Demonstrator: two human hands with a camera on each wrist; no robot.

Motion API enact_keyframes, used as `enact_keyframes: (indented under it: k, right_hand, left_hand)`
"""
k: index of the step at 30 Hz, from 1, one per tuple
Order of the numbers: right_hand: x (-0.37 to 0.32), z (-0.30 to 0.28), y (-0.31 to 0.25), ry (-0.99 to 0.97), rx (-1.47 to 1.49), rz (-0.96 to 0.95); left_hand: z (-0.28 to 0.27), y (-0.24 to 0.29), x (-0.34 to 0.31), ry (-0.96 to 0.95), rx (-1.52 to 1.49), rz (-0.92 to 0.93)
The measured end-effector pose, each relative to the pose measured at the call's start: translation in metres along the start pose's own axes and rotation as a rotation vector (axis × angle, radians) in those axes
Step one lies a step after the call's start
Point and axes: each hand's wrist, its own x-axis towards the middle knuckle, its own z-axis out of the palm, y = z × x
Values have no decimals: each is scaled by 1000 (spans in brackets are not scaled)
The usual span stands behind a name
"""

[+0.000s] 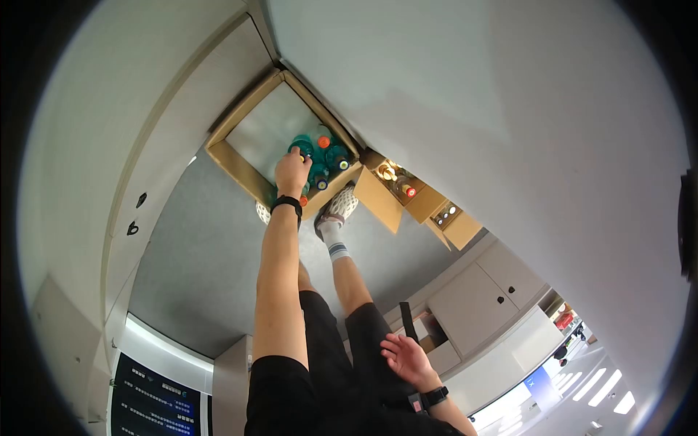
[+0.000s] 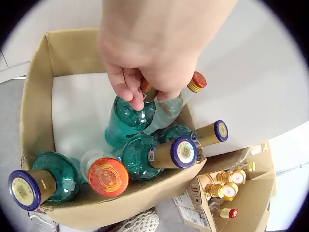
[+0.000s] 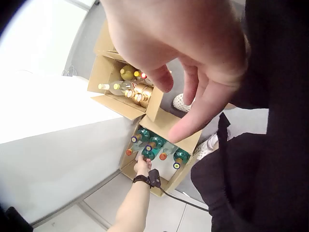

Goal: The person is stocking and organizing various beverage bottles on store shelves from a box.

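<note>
My left hand (image 1: 292,174) reaches into a cardboard box (image 2: 120,211) and grips the neck of a teal glass bottle (image 2: 126,121). The fingers mostly hide that bottle's cap. Around it stand several other bottles: a teal one (image 2: 140,159) with a gold neck and blue-rimmed cap, a clear one with an orange cap (image 2: 196,81), and another topped by a broad orange-red cap (image 2: 108,177). White sheet (image 2: 79,104) lines the rest of the box. Away from the box, my right hand (image 1: 408,361) hangs near the thigh, fingers loosely bent and holding nothing.
Beside the first box, an open carton (image 1: 379,200) holds bottles with gold and red caps. Farther along stands a smaller carton (image 1: 462,231) with flaps raised. A white panel (image 1: 472,109) borders the boxes on one side, and a shoe (image 1: 343,202) stands close by.
</note>
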Motion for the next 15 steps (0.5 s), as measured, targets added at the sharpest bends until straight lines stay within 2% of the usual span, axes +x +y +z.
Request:
enact_keyframes:
  k: [3, 7, 11, 15]
  right_hand:
    - [-1, 11, 8, -39, -99, -29]
    - [-12, 42, 17, -82, -232, -100]
    - [-47, 108, 30, -76, -578, -275]
    - [-85, 167, 45, -191, -909, -450]
  left_hand:
    - [-30, -12, -17, 101, -66, 118]
    - [-116, -6, -70, 186, -250, 267]
    - [-244, 15, -138, 156, -397, 347]
    - [-380, 30, -214, 155, -395, 511]
